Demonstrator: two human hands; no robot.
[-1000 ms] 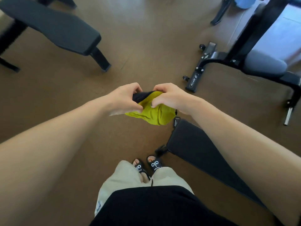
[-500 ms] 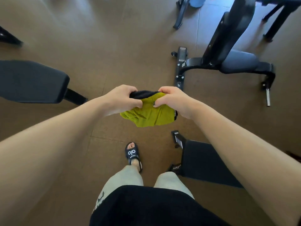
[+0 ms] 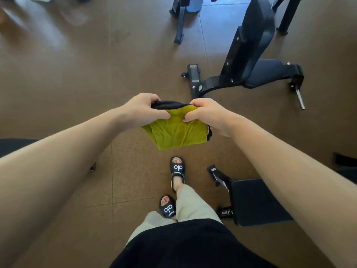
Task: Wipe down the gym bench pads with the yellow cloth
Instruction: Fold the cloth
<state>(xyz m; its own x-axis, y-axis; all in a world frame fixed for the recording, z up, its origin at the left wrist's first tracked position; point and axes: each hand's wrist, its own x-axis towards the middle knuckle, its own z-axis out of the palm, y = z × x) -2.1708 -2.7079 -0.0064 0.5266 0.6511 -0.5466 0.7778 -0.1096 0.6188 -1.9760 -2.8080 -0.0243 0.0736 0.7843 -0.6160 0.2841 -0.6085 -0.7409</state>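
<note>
I hold the yellow cloth (image 3: 176, 135), which has a black side, in front of me at waist height above the brown floor. My left hand (image 3: 144, 109) grips its left top corner and my right hand (image 3: 207, 115) grips its right top corner, thumbs pinching the fabric. An adjustable bench with an upright black back pad (image 3: 253, 35) and a dark seat pad (image 3: 264, 74) stands ahead to the right. A flat black bench pad (image 3: 255, 202) lies low at my right, partly behind my right forearm.
My feet in black slides (image 3: 177, 171) stand on the brown floor (image 3: 77, 74). Black equipment legs (image 3: 179, 26) stand at the top centre. Part of another dark bench pad (image 3: 15, 146) shows at the left edge behind my left forearm.
The view has swung to the right and I have stepped forward: the left bench slid out of view, the adjustable bench came closer. Both hands keep their grip on the cloth.
</note>
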